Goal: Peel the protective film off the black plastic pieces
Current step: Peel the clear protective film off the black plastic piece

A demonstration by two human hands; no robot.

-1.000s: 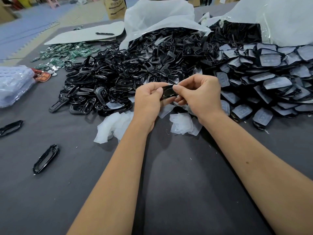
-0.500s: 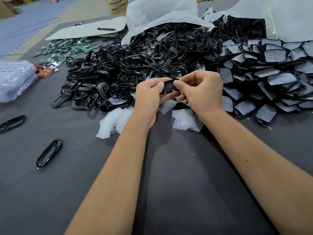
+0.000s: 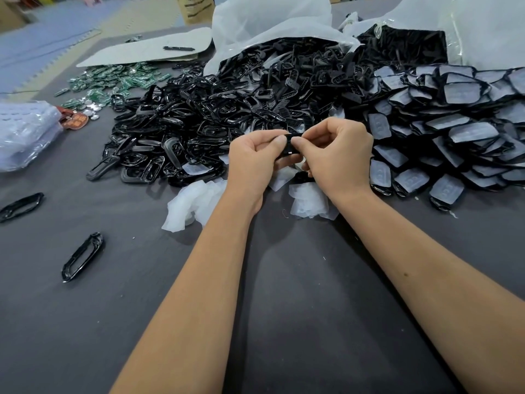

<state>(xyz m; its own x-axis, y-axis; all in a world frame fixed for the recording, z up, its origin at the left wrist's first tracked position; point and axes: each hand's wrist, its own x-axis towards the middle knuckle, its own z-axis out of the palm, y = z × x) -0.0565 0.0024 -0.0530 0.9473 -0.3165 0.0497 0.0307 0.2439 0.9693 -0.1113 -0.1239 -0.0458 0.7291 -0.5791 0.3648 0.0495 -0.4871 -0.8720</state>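
Hands meet over the counter: left hand and right hand both pinch one black plastic piece with curled fingers.

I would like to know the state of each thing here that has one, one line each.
left hand: grips the black piece.
right hand: pinches the black piece.
black piece: held above the table, between both hands.
filmed pieces: piled, film still on.
peeled films: loose, crumpled on the table.
white bag: open, black frames spilling out.
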